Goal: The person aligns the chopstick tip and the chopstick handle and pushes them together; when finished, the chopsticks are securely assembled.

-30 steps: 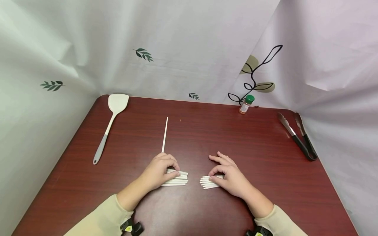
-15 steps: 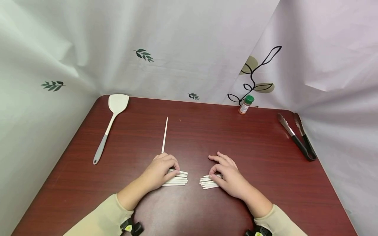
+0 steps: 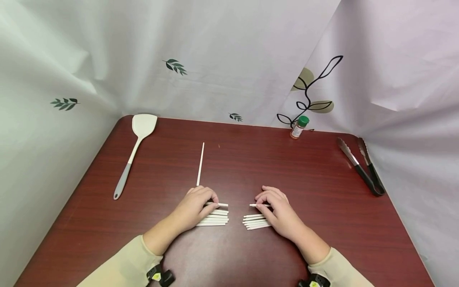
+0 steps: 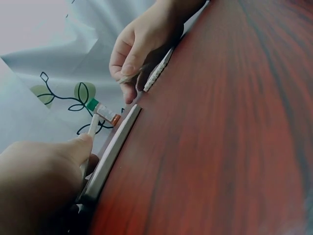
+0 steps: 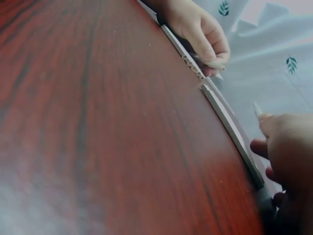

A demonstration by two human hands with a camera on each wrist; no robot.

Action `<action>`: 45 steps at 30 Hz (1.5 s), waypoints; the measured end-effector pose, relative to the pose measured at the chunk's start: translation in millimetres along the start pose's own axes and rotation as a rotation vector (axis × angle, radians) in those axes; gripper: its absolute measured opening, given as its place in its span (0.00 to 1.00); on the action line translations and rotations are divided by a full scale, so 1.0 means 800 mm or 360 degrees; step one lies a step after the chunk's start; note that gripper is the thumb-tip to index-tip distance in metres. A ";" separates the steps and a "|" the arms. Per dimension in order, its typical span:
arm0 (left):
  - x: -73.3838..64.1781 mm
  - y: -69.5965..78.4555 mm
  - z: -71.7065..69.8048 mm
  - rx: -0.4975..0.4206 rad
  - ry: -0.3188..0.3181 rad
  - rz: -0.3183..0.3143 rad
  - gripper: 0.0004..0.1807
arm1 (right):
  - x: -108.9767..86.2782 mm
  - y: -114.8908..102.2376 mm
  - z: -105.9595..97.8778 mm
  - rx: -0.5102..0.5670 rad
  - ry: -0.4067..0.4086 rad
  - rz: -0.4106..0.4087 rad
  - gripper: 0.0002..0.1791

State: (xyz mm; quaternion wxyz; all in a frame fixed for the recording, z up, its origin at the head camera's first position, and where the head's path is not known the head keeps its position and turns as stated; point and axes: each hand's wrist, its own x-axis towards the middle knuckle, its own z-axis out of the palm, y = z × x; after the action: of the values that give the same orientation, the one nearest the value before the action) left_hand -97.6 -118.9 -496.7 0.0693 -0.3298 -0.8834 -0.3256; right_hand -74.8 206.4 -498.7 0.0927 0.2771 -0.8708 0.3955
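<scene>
Thin white sticks lie side by side in two rows on the dark red table, a left row [image 3: 216, 220] and a right row [image 3: 256, 222], their ends facing across a narrow gap. My left hand [image 3: 195, 208] pinches one white stick [image 3: 223, 205] between thumb and fingers, just above the left row. In the left wrist view that stick [image 4: 93, 126] tilts up from the fingertips. My right hand [image 3: 277, 209] likewise pinches a white stick [image 3: 252, 205] by its end over the far side of the right row; most of it is hidden behind the hand.
A single white stick [image 3: 201, 163] points away beyond my left hand. A white spatula [image 3: 134, 149] with a grey handle lies left. A green-capped spice bottle [image 3: 299, 127] stands at the back, and metal tongs [image 3: 362, 167] with black handles lie right. White curtains surround the table [image 3: 236, 159].
Both hands rested on the rows before; now each has lifted one stick slightly, apart from the others. My right hand's outstretched fingers have drawn in.
</scene>
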 end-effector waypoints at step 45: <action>0.002 0.041 0.028 -0.0135 0.0234 0.0578 0.07 | 0.006 -0.037 0.027 -0.0167 0.0185 -0.0599 0.11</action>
State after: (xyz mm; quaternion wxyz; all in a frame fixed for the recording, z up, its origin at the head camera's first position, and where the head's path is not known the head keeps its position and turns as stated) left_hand -76.0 -84.9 -496.3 0.1773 -0.4618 -0.7875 -0.3677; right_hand -60.8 172.7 -492.6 0.2294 0.4065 -0.8162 0.3406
